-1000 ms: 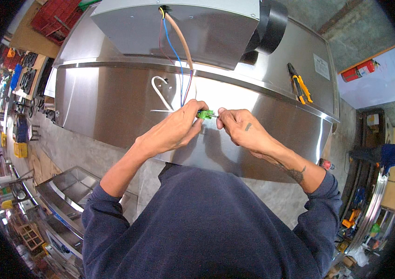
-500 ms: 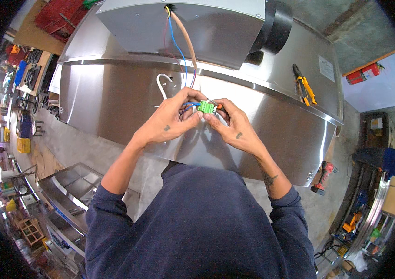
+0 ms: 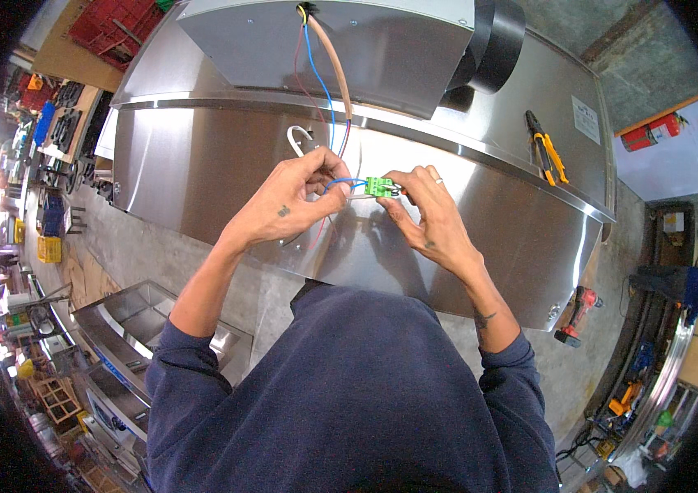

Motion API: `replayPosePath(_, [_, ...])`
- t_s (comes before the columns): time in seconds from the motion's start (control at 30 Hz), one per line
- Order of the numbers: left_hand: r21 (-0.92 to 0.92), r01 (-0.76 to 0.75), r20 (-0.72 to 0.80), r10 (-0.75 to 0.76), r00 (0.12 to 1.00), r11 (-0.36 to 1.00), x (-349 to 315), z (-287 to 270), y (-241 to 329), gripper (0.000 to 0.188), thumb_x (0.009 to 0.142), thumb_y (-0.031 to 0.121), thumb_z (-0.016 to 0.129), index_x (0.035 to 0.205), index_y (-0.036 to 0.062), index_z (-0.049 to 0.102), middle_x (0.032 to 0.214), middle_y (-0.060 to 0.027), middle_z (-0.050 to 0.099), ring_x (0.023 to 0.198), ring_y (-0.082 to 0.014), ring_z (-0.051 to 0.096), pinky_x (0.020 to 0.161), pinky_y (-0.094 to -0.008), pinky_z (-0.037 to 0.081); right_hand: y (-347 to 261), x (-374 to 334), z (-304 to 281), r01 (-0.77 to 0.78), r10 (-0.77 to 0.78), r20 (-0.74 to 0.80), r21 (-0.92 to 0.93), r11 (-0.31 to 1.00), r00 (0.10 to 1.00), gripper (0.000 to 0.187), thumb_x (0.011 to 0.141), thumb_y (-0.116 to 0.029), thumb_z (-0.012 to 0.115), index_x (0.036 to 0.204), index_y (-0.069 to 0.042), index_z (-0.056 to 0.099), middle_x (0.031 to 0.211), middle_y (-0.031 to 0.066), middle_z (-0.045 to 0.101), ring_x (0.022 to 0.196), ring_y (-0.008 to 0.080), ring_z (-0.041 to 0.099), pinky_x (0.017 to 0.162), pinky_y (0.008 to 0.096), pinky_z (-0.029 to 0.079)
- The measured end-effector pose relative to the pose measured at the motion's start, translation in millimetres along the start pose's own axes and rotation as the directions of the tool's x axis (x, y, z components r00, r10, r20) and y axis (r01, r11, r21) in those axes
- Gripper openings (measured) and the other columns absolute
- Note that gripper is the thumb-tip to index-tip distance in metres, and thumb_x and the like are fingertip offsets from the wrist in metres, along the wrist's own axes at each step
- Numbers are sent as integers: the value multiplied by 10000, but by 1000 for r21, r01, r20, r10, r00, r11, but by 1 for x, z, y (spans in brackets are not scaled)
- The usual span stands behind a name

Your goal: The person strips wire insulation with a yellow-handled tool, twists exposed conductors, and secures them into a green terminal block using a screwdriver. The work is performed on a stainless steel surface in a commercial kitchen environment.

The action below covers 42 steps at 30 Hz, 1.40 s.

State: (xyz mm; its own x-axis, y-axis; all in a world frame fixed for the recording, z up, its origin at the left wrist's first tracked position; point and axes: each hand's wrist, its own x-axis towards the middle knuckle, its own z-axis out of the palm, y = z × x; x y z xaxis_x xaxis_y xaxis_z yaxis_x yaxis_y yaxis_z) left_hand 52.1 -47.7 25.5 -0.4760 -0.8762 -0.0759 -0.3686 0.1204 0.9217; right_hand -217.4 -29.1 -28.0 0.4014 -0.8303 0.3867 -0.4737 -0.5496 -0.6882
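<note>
Small green plastic terminal connector (image 3: 379,186) pinched in right hand (image 3: 427,220) fingertips, above stainless steel hood panel (image 3: 201,164). Thin blue wire (image 3: 340,182) pinched in left hand (image 3: 291,205), end at connector's left side; seating apparently unfinished. Red wire (image 3: 304,82) loose. Yellow-handled pliers (image 3: 548,148) far right.

Take the hood (image 3: 225,156) as your landmark: it lies across the floor (image 3: 152,255) straight ahead of you. Your hands meet over its near face, the left hand (image 3: 295,201) left of the connector (image 3: 379,186), the right hand (image 3: 427,218) right of it, both touching it. Wires (image 3: 322,78) run from the connector back to the housing (image 3: 349,41) on the hood's far side. The duct collar (image 3: 497,37) sits on the housing's right end. Pliers (image 3: 546,148) lie on the hood's right part. A drill (image 3: 576,314) lies on the floor off the hood's right near corner. An extinguisher (image 3: 653,131) lies beyond its right end. A sink (image 3: 131,316) stands to the hood's near left.
</note>
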Motion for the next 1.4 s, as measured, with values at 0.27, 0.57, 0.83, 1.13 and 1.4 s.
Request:
replayPosePath(0.27, [122,6,61,-14,998,993,0,-4,12,403,1011,155,744,1362,11,609,1077,-75,704,1044,-155,683,939,-347,560,5,-10,5,24,-23,14,-31,999,1000,340,1004,-245,781,1246,-29,680,900,80,538,821,223,503,750,388,441])
replayPosePath(0.57, [49,373,-103,-367,924,926,-79,3,2,382,1082,219,707,1387,10,608,1225,-91,712,1180,-169,676,1033,-346,539,-41,-52,59,-151,154,-18,121,981,988,360,911,-185,870,1168,-30,669,890,128,632,790,298,627,691,427,521])
replayPosePath(0.83, [-411,100,-441,-293,848,906,-117,98,-41,266,1107,220,677,1281,22,640,1196,-101,742,1056,-179,712,980,-377,564,-54,-46,80,-388,338,192,455,802,922,232,1018,-154,763,1182,-39,645,870,43,637,780,151,604,671,371,513])
replayPosePath(1.13, [-343,91,-488,-260,833,935,-118,101,-40,266,1088,212,708,1251,16,636,1132,-107,752,1009,-168,711,920,-347,575,-41,17,105,-570,324,474,608,553,819,331,1068,-292,731,1217,4,745,892,3,613,825,82,554,738,275,481])
replayPosePath(1.4, [10,259,-744,-166,648,966,-131,105,-51,399,996,296,799,1225,21,624,1031,-113,669,920,-226,635,829,-393,534,-34,13,110,-522,336,407,548,654,849,264,1051,-231,735,1176,1,751,980,24,711,934,115,606,877,313,513])
